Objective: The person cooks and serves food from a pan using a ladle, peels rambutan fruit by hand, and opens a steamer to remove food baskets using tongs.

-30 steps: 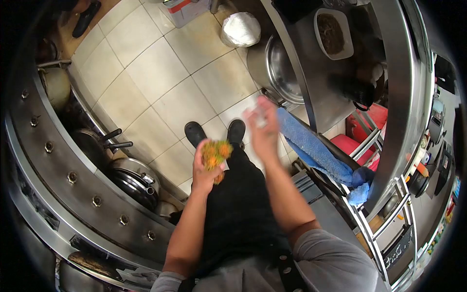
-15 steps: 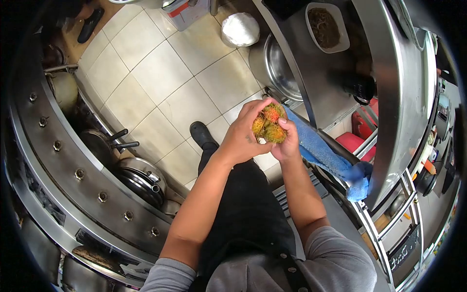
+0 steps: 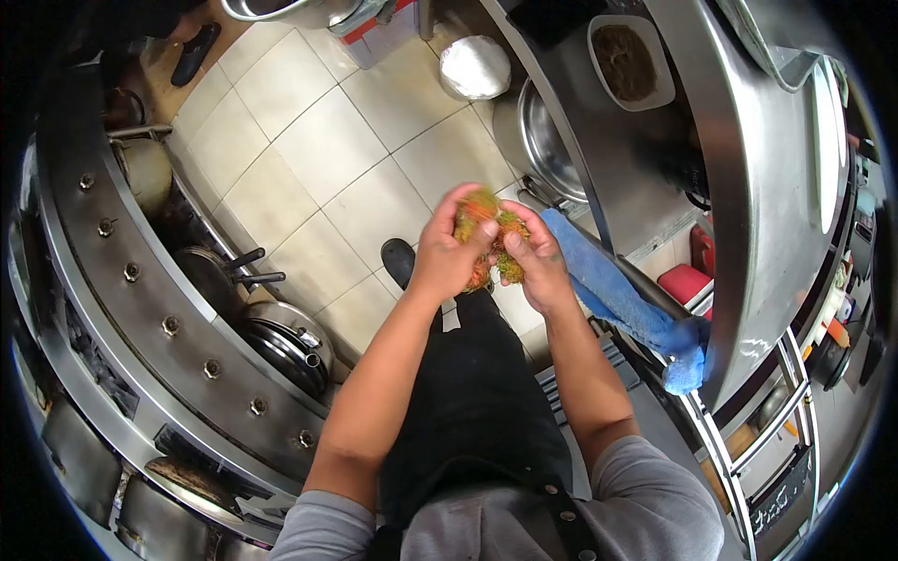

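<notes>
Several hairy orange-green fruits, rambutan-like, are held between my two hands above the floor. My left hand is wrapped round the fruits on the left side, its thumb across them; these are slightly blurred. My right hand grips the fruits on the right side, with the thumb pressed on top. Both hands are close together, the fruits almost touching between them. The palms and the undersides of the fruits are hidden.
A curved steel stove counter runs along the left, with pans below it. At the right are a steel counter, a bowl of brown food, a blue towel and a large pot. Another person's foot shows top left.
My hands came together round the fruits, which earlier lay in my left hand alone. Since half a second ago the fruits are parted into two groups, one per hand, and the view has shifted slightly.
</notes>
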Demonstrator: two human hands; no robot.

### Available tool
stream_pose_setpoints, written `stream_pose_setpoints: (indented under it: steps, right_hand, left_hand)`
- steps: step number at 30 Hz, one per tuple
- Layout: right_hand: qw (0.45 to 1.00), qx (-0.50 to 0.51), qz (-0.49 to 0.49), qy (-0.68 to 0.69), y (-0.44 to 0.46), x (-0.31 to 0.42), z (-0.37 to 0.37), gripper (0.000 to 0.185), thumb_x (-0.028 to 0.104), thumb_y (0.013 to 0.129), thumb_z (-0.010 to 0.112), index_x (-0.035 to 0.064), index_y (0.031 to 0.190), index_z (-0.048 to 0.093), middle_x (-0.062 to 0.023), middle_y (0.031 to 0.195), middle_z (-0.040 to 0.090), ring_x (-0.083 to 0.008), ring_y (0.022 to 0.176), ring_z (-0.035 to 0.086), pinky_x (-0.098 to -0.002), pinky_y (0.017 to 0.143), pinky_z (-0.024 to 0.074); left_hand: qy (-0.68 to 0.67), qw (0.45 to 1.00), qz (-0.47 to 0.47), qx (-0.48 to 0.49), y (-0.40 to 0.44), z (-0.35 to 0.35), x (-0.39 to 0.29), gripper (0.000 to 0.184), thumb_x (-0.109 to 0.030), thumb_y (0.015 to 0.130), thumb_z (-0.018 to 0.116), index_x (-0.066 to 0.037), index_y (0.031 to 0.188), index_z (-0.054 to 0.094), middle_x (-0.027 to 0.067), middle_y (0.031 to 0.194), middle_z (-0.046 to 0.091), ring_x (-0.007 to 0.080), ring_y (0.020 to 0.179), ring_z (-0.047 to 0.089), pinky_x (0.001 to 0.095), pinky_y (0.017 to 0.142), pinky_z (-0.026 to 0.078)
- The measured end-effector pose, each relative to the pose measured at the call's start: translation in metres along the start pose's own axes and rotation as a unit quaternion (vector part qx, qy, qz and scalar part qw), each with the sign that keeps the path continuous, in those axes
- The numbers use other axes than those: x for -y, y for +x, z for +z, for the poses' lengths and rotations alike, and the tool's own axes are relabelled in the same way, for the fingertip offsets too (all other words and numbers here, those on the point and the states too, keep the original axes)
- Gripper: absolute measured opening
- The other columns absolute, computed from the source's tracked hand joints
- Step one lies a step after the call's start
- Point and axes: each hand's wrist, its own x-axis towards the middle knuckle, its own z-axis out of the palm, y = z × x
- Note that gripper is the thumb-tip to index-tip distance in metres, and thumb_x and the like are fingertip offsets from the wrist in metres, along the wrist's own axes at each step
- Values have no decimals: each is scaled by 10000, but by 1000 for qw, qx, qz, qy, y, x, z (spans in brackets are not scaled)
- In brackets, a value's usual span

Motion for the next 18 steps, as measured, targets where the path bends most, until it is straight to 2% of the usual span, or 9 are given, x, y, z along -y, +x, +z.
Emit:
stream_pose_setpoints:
  steps: [2,5,6,9,10,13,14,17,18]
  right_hand:
    - [997,-66,-17,17,-3,0,16,581,280,860,710,93,1344,447,-2,984,608,-95,716,587,-212,543,475]
    - [992,-37,-97,-73,-13,-20,33,570,272,852,716,116,1329,445,-33,1049,589,-105,838,600,-220,541,485]
    - [994,-35,-98,-27,-16,-26,43,618,216,811,750,106,1329,432,-48,1091,575,-103,847,597,-211,534,477]
    - [994,-54,-95,26,-11,-30,45,621,99,787,750,38,1314,429,-82,1091,596,-143,989,582,-272,795,499]
    - [994,-46,-94,34,-11,-31,44,570,98,798,733,15,1293,462,-89,1118,600,-152,1020,583,-292,860,485]
    - [999,0,-19,-46,-6,-21,36,493,137,834,707,2,1262,503,-88,1129,602,-147,1025,582,-285,862,480]
    - [996,24,-65,-57,-5,-24,37,465,186,869,681,-5,1260,517,-83,1131,606,-144,1026,582,-283,877,471]
    - [995,22,-65,-79,-3,-28,34,472,209,889,669,-13,1274,508,-83,1132,607,-148,1024,580,-284,893,461]
    - [995,27,-51,-85,-3,-26,32,469,227,898,666,-8,1275,514,-82,1121,613,-140,1023,578,-282,896,457]
  left_hand:
    - [-183,980,-35,-69,-1,2,-4,481,-177,937,601,-107,1360,382,102,1119,576,176,935,568,314,754,520]
    - [-222,967,16,-124,1,8,4,471,-237,949,573,-109,1360,381,102,1131,570,171,910,555,315,785,511]
    - [-269,957,-7,-103,-4,10,3,471,-245,953,550,-112,1367,369,113,1168,560,194,993,545,344,881,478]
    - [-322,943,-17,-77,-8,13,0,478,-219,947,533,-112,1376,353,133,1202,546,223,1086,522,374,970,427]
    - [-339,940,-15,-49,-9,10,-2,498,-163,929,537,-106,1383,343,155,1247,532,240,1164,494,384,1028,376]
    - [-245,969,-15,-13,-8,6,-3,496,-124,917,543,-92,1373,349,165,1276,521,235,1187,488,366,1026,377]
    - [-219,976,-14,6,-7,4,0,482,-97,914,544,-84,1358,357,164,1295,517,230,1193,490,355,1029,371]
    - [-169,985,5,38,-4,0,2,444,-83,920,531,-88,1336,376,152,1267,538,228,1176,503,353,1012,386]
    - [-203,979,8,3,-3,1,2,414,-104,923,529,-92,1315,394,147,1247,549,229,1162,512,357,995,396]
